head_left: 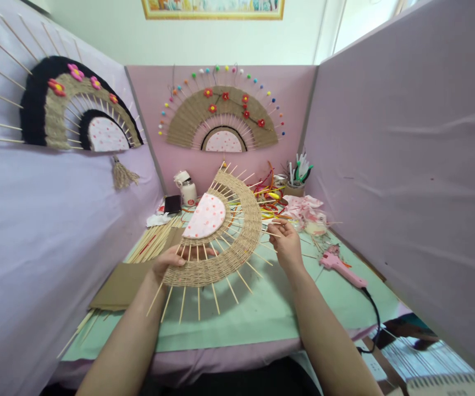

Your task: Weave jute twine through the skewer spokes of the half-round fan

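A half-round woven fan (250, 231) is held tilted above the table, its straight edge to the upper left. Twine is woven in two bands across thin wooden sticks, whose bare ends stick out around the rim. A white half-disc with pink dots (206, 216) covers its centre. My left hand (172, 259) grips the lower left end of the fan, thumb on the front, fingers behind. At the right rim, my right hand (285, 239) pinches around a stick end; its exact fingertip contact is small and partly hidden.
A pink glue gun (342, 269) with a black cord lies at right. Brown cardboard (117, 287) and wooden sticks (150, 243) lie at left. Behind are a white bottle (188, 192), colored pipe cleaners (268, 206) and a tool cup (295, 189). Finished fans (223, 113) hang on the partitions.
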Available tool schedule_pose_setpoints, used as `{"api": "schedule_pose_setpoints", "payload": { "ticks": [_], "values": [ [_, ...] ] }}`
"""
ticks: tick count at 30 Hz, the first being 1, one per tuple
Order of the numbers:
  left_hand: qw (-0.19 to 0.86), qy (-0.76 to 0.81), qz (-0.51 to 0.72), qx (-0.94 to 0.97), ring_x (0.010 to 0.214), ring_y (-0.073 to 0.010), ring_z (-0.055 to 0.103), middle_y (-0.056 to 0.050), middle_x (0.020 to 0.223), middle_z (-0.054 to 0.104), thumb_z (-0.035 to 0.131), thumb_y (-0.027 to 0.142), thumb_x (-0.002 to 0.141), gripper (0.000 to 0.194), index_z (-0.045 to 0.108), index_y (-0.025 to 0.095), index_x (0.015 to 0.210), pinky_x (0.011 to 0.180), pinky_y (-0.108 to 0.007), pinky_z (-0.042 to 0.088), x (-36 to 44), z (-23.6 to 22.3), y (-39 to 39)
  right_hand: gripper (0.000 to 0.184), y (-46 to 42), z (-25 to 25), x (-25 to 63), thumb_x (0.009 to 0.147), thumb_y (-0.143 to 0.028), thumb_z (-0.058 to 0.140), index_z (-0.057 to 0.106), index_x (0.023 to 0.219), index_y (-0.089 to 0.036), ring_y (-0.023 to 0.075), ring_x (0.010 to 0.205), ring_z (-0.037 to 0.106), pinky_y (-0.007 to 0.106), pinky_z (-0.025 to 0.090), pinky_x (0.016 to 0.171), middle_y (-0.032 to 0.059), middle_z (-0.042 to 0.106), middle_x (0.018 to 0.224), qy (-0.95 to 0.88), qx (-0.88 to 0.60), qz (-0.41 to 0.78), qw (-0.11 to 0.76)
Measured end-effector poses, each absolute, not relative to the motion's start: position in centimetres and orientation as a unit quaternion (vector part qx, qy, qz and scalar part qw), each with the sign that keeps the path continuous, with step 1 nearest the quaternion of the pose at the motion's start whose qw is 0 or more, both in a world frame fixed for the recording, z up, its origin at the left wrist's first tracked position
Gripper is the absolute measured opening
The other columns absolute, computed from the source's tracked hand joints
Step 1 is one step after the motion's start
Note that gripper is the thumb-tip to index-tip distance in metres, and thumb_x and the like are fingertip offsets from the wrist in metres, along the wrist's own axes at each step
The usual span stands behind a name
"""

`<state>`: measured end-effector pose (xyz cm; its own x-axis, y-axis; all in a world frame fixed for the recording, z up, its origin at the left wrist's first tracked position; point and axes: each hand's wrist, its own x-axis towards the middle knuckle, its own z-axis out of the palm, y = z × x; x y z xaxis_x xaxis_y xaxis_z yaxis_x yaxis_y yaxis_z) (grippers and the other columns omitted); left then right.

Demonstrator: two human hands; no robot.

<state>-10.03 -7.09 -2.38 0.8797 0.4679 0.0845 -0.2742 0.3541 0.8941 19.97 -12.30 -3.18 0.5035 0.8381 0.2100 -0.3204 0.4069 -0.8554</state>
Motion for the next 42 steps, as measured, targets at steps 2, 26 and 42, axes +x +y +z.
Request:
{"api": "schedule_pose_setpoints", "payload": {
  "ticks": [2, 26, 42],
  "values": [
    [0.814, 0.094, 0.232, 0.524, 0.102, -0.0357, 0.058, -0.023, 0.118, 0.058, 0.059, 0.020, 0.060, 0.074, 0.044, 0.005, 0.130, 0.084, -0.045, 0.043, -10.2, -2.5, -6.9, 0.030, -12.4, -3.0, 20.2, 0.061, -0.028, 0.073, 0.054, 0.082, -0.021, 0.0043, 0.043, 0.038, 0.017, 0.025, 0.039, -0.0067, 0.054, 0.058, -0.307, -0.380, 0.400, 0.775],
    [0.816, 0.116, 0.197, 0.531, 0.101, -0.0372, 0.057, -0.023, 0.111, 0.060, 0.059, 0.023, 0.059, 0.071, 0.047, 0.002, 0.126, 0.080, -0.043, 0.044, -10.8, -2.1, -7.1, 0.029, -12.7, -2.4, 21.7, 0.060, -0.026, 0.075, 0.054, 0.078, -0.021, 0.0024, 0.041, 0.036, 0.016, 0.026, 0.036, -0.0031, 0.063, 0.070, -0.264, -0.310, 0.438, 0.801],
    [0.835, 0.059, 0.152, 0.525, 0.093, -0.0355, 0.060, -0.023, 0.115, 0.057, 0.061, 0.025, 0.055, 0.073, 0.045, 0.004, 0.123, 0.062, -0.034, 0.049, -9.2, -1.4, -8.4, 0.030, -12.6, -2.7, 21.0, 0.059, -0.027, 0.075, 0.052, 0.078, -0.021, 0.0043, 0.042, 0.039, 0.016, 0.027, 0.037, -0.0066, 0.052, 0.059, -0.307, -0.324, 0.477, 0.757]
  ]
}}
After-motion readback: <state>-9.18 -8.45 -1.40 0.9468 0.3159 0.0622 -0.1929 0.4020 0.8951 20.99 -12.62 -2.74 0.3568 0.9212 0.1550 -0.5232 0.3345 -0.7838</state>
